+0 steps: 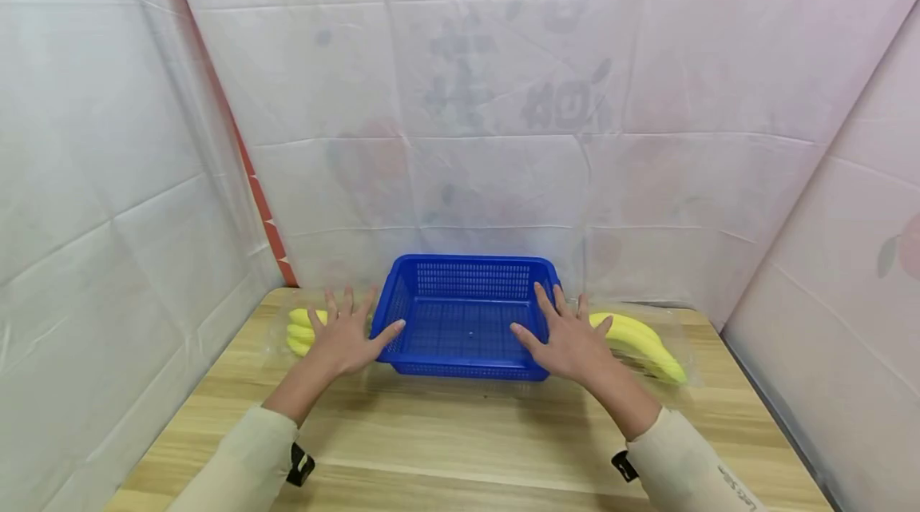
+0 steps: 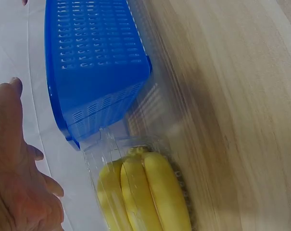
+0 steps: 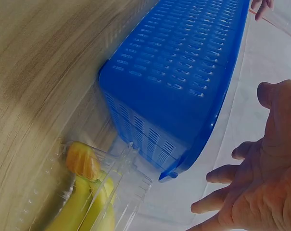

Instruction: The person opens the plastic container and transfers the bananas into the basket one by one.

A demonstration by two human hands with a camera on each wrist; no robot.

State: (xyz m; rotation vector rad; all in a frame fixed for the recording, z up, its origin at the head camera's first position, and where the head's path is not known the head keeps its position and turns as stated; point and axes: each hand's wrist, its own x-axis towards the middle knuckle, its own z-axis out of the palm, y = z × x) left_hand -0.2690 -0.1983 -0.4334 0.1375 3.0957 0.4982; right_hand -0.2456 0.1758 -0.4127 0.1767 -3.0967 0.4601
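A blue plastic basket (image 1: 470,368) with slotted walls stands at the back of the wooden table, and I see nothing inside it. My left hand (image 1: 345,340), fingers spread, hovers at the basket's left side. My right hand (image 1: 571,340) is spread the same way by the right side. Both wrist views show the left hand (image 2: 20,163) and right hand (image 3: 260,178) apart from the basket wall. Yellow bananas (image 2: 150,192) in a clear plastic package lie left of the basket. More bananas (image 1: 643,344), also in clear plastic, lie to its right, partly behind my right hand.
The wooden table (image 1: 460,448) stretches toward me in front of the basket. White sheeting with faint prints (image 1: 489,97) hangs behind the table, and similar sheets close off the left and right sides.
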